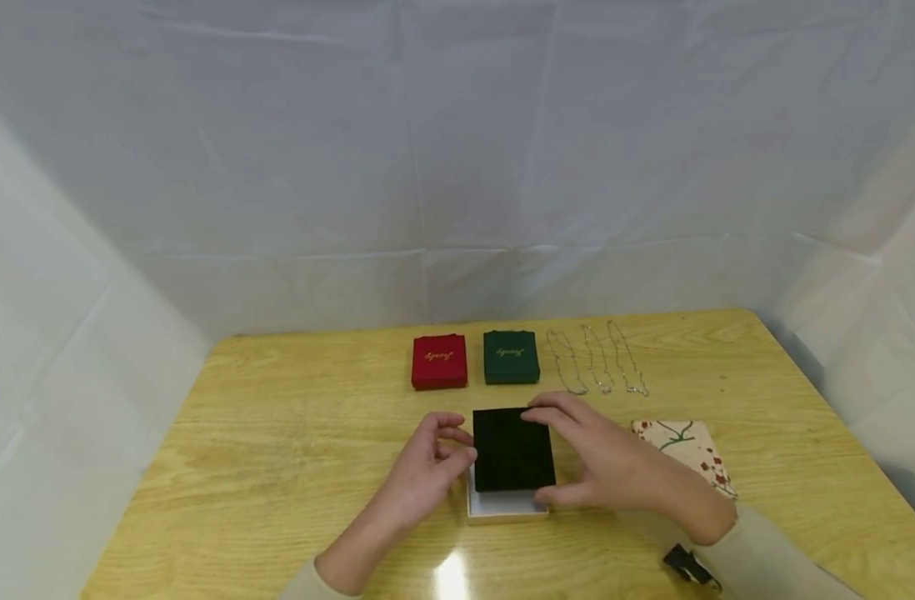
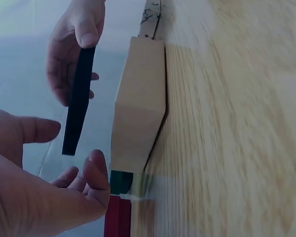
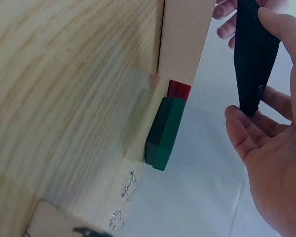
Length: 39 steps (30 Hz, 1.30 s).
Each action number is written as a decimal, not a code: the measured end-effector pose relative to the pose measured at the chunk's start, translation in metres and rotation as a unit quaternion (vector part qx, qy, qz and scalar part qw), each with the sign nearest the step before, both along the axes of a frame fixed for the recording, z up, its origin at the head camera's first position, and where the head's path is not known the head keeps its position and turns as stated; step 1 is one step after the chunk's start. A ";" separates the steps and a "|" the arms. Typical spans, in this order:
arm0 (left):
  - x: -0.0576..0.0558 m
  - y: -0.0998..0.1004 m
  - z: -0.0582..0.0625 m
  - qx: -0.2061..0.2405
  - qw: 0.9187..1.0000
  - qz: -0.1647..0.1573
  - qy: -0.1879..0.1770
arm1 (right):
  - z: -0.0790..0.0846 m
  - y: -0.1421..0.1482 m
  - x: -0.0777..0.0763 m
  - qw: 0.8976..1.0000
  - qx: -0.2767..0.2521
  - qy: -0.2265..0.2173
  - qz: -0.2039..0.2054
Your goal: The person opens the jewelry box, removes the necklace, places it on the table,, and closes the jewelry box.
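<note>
My right hand grips a flat black square pad, thumb on the near edge and fingers on the far edge. The pad hangs above a small pale box base that sits open on the table; in the left wrist view the pad is apart from the box. To the pad's left, my left hand has loosely bent fingers and holds nothing. A gap shows between that hand and the pad. Most of the box's inside is hidden under the pad.
A red box and a green box stand at the back of the wooden table. Silver chain necklaces lie right of them. A floral-patterned lid lies partly behind my right forearm.
</note>
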<state>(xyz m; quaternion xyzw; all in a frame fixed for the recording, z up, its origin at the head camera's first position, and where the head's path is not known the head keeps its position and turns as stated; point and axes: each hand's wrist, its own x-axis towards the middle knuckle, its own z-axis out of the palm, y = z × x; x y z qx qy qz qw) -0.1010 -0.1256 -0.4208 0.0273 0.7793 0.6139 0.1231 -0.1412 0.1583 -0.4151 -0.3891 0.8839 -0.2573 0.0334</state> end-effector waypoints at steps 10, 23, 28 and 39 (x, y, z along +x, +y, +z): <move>-0.004 -0.013 -0.006 -0.084 0.995 -0.039 0.049 | 0.007 0.011 0.002 1.000 0.006 -0.005 0.004; -0.007 -0.022 -0.009 -0.183 0.971 -0.130 0.077 | 0.007 0.019 0.004 1.000 0.022 0.000 0.012; -0.008 -0.023 -0.012 -0.212 0.959 -0.162 0.095 | 0.006 0.020 0.004 1.000 0.027 0.004 0.016; -0.010 -0.020 -0.015 -0.241 0.946 -0.189 0.102 | 0.005 0.020 0.002 0.999 0.042 -0.008 0.014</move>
